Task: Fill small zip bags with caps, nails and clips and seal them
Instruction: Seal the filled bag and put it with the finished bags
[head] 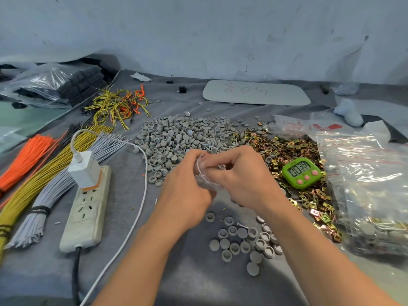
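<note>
Grey cloth covers the table (198,272), and nearest the person a scatter of loose grey caps (242,232) lies between the forearms. Just beyond, the left hand (185,191) and right hand (242,177) meet. Both have their fingers curled round a small clear zip bag (204,180), pinching it between them. What the bag holds is too blurred to tell.

A power strip (86,208) with a white charger (85,168) lies to the left, beside bundled wires (44,173). To the right, a green timer (301,172) reading about 00:39 sits on a heap of gold clips (287,146), next to a stack of filled bags (371,195).

The hands hide most of the nails (212,147), which lie at the edge of the big heap of caps (176,138). Farther back lies a white board (256,92) with "50" handwritten on it.
</note>
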`<act>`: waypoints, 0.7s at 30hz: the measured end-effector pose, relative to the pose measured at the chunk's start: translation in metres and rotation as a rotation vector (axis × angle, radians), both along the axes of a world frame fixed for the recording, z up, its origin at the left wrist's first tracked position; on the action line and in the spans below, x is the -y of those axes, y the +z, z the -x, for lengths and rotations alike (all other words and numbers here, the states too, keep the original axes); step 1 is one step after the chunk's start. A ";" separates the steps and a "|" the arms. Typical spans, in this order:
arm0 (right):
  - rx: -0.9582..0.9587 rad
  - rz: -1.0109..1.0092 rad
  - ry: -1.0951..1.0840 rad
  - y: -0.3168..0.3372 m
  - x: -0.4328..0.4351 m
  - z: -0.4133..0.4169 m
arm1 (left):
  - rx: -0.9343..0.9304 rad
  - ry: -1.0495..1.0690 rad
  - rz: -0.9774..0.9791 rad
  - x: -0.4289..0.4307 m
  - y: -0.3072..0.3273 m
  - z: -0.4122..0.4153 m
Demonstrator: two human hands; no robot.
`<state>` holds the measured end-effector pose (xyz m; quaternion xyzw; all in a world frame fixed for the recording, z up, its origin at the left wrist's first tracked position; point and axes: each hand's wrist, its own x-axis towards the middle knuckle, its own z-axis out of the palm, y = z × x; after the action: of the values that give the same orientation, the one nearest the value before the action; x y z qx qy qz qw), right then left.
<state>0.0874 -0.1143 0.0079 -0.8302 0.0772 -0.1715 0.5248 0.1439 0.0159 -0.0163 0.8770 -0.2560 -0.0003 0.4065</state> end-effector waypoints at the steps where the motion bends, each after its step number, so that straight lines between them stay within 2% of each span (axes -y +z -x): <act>1: -0.006 -0.072 0.034 0.001 0.002 0.001 | -0.011 0.026 0.033 0.000 0.000 -0.001; 3: 0.023 -0.195 -0.003 0.002 0.008 0.001 | -0.022 0.106 0.096 -0.001 0.001 -0.003; 5: 0.027 -0.153 -0.175 -0.004 0.015 0.001 | -0.035 0.194 0.161 -0.001 0.002 -0.005; 7: -0.117 0.129 -0.271 -0.011 0.018 0.001 | -0.043 0.268 0.210 -0.002 0.003 -0.007; 9: -0.321 0.390 -0.192 -0.020 0.013 0.002 | -0.041 0.318 0.227 -0.004 0.003 -0.007; 11: -0.412 0.511 -0.105 -0.023 0.005 0.001 | -0.034 0.343 0.228 -0.006 0.005 -0.007; 16: -0.440 0.649 -0.109 -0.023 -0.002 -0.008 | 0.015 0.341 0.184 -0.005 0.008 -0.005; 21: -0.332 0.687 -0.135 -0.030 -0.009 -0.011 | 0.045 0.313 0.150 -0.008 0.006 -0.005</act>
<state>0.0984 -0.1049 -0.0225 -0.9671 0.1534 -0.0850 0.1841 0.1491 0.0241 -0.0098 0.8731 -0.1247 0.1018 0.4602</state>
